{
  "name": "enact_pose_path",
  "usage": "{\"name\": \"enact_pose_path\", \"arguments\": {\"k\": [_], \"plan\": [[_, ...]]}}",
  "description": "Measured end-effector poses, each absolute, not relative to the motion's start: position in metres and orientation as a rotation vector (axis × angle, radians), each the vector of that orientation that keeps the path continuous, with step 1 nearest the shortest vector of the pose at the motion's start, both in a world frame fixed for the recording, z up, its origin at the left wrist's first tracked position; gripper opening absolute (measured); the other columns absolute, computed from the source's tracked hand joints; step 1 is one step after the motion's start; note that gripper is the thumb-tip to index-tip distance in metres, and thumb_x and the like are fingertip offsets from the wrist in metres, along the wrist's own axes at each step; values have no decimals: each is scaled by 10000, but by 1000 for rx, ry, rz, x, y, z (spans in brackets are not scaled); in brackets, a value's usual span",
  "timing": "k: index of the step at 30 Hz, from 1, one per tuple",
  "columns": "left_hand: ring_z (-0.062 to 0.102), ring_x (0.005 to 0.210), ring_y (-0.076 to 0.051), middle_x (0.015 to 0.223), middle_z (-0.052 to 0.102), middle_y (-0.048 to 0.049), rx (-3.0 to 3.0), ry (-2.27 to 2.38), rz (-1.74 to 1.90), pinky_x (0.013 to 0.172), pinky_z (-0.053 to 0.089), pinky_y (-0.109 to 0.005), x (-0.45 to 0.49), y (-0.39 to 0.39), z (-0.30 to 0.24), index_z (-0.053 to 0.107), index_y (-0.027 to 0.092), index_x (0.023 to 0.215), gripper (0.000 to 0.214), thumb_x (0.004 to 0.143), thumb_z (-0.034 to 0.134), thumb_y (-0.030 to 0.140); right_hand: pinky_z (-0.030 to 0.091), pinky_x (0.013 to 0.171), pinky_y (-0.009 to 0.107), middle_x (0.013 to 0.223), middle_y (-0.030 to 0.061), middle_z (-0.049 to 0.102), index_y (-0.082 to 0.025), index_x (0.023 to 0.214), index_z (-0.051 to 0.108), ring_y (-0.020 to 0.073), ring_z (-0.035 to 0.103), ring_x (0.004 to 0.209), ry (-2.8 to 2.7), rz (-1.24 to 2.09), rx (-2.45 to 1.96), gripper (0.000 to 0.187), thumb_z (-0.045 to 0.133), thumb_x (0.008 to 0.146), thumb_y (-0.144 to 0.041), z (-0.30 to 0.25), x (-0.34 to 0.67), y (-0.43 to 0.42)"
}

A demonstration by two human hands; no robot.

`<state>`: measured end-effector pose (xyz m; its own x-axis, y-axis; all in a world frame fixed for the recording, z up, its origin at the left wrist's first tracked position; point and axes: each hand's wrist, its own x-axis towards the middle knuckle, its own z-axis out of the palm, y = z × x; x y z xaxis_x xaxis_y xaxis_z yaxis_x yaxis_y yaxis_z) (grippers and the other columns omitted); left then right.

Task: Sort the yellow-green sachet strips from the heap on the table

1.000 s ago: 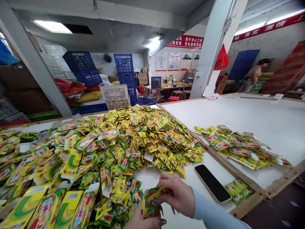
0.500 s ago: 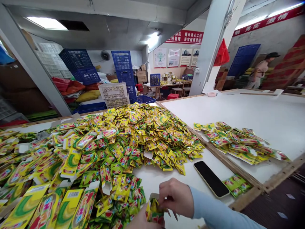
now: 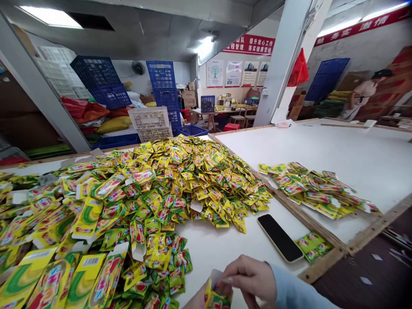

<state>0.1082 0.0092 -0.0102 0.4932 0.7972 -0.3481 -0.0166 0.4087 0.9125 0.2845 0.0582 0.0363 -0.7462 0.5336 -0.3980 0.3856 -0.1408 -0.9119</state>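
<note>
At the bottom edge, my left hand (image 3: 197, 299) is wrapped round a small yellow and green candy box (image 3: 210, 298) with its top end open and a pale flap standing up. Green and yellow wrapping shows inside its mouth. My right hand (image 3: 252, 277), in a light blue sleeve, has its fingers bent and closed at that opening; what they grip, if anything, is hidden. Left of the hands spreads a big heap of small candy sachets (image 3: 206, 176). Several open-ended candy boxes (image 3: 85, 274) lie in the near left part of the heap.
A black phone (image 3: 280, 238) lies right of my hands, beside green sachets (image 3: 312, 245). Wooden strips (image 3: 296, 212) edge and divide the white table (image 3: 322, 143). Flattish yellow boxes (image 3: 317, 189) are piled beyond the divider. A person (image 3: 363, 94) is at the far right, near stacked crates.
My view has shifted slightly. Both hands and the box appear a little lower and farther right. My right fingers have moved from over the box mouth to its right side.
</note>
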Motion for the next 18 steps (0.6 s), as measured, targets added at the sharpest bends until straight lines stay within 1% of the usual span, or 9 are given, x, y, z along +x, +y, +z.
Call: {"name": "enact_pose_path", "arguments": {"k": [2, 5, 7, 9, 10, 12, 13, 15, 18], "plan": [[493, 1073, -279, 1013, 592, -63, 1033, 838, 622, 989, 303, -413, 109, 12, -11, 528, 197, 1063, 695, 483, 754, 507, 286, 308, 133, 578, -30, 600, -213, 926, 700, 30, 405, 292, -1961, 2074, -1024, 341, 562, 746, -468, 37, 288, 55], [525, 1061, -277, 1110, 575, -115, 1129, 718, 638, 985, 317, -419, 116, 19, -11, 412, 171, 1238, 830, 537, 746, 466, 294, 317, 132, 444, -56, 521, -197, 766, 718, 40, 396, 316, -1969, 1874, -1030, 235, 690, 653, -402, 30, 288, 48], [551, 1043, -277, 1173, 546, -151, 1183, 657, 626, 962, 350, -438, 119, 24, -8, 164, 165, 1377, 1045, 551, 741, 444, 311, 309, 148, 486, -38, 549, -181, 716, 696, 46, 397, 320, -1918, 1758, -1098, 241, 684, 662, -416, 29, 298, 55], [485, 1149, -279, 1289, 468, -167, 1316, 723, 638, 996, 326, -440, 116, 29, -3, -49, 184, 1401, 1168, 562, 743, 371, 330, 298, 175, 562, -5, 587, -167, 682, 657, 60, 414, 325, -1881, 1528, -1206, 296, 650, 683, -462, 36, 325, 76], [410, 1224, -271, 1349, 413, -156, 1430, 832, 654, 1031, 284, -434, 113, 34, 1, -45, 204, 1403, 1115, 599, 718, 329, 347, 302, 192, 593, 12, 599, -165, 666, 634, 70, 425, 332, -1873, 1327, -1275, 321, 620, 702, -483, 44, 345, 92], [291, 1303, -239, 1406, 353, -104, 1728, 1174, 687, 1080, 206, -416, 103, 46, 6, 161, 247, 1392, 813, 709, 602, 244, 393, 339, 236, 644, 45, 616, -173, 721, 610, 105, 463, 367, -1804, 760, -1435, 329, 504, 788, -477, 64, 388, 127], [291, 1300, -227, 1397, 367, -78, 1867, 1363, 694, 1082, 203, -409, 98, 55, 8, 281, 262, 1351, 644, 757, 525, 212, 438, 396, 273, 687, 71, 629, -170, 784, 619, 136, 507, 415, -1779, 412, -1525, 304, 477, 811, -438, 73, 406, 142], [374, 1235, -221, 1303, 458, -69, 2048, 1657, 703, 1048, 264, -396, 91, 77, 9, 446, 252, 1239, 434, 810, 415, 190, 496, 579, 374, 940, 165, 632, -141, 990, 604, 235, 606, 672, -1852, -83, -1586, 297, 414, 853, -323, 85, 422, 161], [511, 1061, -251, 1097, 564, -112, 2038, 1868, 716, 906, 390, -390, 92, 111, 1, 526, 174, 1095, 312, 855, 357, 278, 446, 828, 431, 1110, 179, 588, -140, 1085, 587, 279, 552, 999, -2257, -199, -1428, 320, 366, 865, -208, 72, 385, 160]]}}
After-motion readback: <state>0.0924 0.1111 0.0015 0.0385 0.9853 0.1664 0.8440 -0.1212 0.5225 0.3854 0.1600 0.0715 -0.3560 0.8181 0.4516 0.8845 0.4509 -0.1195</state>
